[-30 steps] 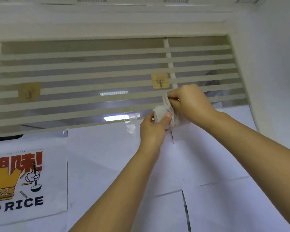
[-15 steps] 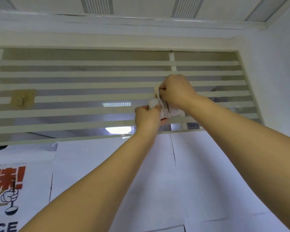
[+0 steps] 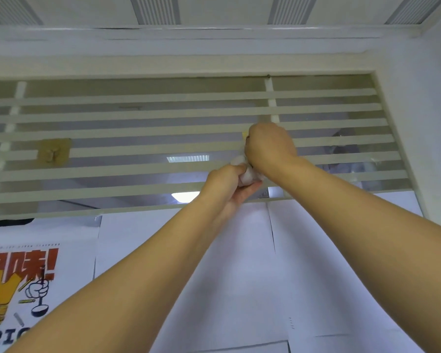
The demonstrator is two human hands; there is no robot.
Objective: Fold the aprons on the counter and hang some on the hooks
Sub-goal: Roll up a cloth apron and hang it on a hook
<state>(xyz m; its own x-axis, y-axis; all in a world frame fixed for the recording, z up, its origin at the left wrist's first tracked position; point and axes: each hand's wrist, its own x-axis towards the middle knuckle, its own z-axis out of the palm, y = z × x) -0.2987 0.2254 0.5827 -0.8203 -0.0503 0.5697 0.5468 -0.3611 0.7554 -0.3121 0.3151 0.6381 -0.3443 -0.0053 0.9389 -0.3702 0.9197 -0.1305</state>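
Both my arms reach up to a striped glass panel. My left hand (image 3: 228, 183) grips a small bundled white apron (image 3: 248, 175) from below. My right hand (image 3: 270, 147) is closed in a fist just above it, pinching the apron's strap against a tan adhesive hook (image 3: 245, 135), of which only a left corner shows beside my knuckles. A second tan adhesive hook (image 3: 53, 151) is stuck on the glass at the left, bare.
White horizontal stripes cross the glass panel (image 3: 138, 128). Below it white sheets cover the wall (image 3: 239, 263), and a poster with red and yellow lettering (image 3: 21, 284) hangs at the lower left. A white wall (image 3: 423, 123) closes the right side.
Both hands rose with the apron bundle from below the right hook up to it; my right hand now covers the hook. The view tilted upward.
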